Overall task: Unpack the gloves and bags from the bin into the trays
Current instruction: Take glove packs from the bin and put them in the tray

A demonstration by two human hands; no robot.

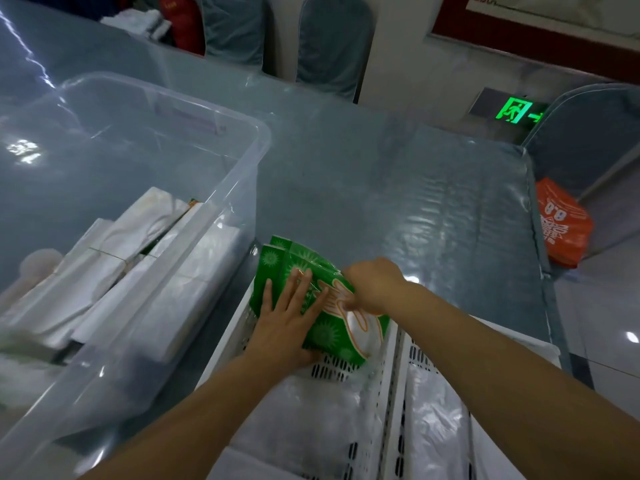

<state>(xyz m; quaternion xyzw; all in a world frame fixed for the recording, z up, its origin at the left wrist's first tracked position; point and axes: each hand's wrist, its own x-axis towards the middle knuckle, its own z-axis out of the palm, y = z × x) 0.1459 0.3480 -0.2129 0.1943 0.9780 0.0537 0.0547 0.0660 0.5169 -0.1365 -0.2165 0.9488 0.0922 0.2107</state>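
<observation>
Green glove packs (332, 327) at far end of left white tray (228, 336), left hand (289, 320) pressing flat with fingers spread, right hand (372, 285) pinching the wrapper, clear bin (214, 216) of white bag bundles (114, 271) just beside.

Around the edges of the workspace

A tabletop (381, 174) under a clear, wrinkled plastic sheet is catching glints of light. An orange bag (562, 223) with white print is sitting on the floor (602, 323) just beside the tabletop's right edge. A green exit sign (512, 111) is glowing low on the wall behind. Grey-covered chairs (332, 43) are standing along the far side, and a red garment (180, 19) is hanging beside white folded cloth (138, 20) at the top left.
</observation>
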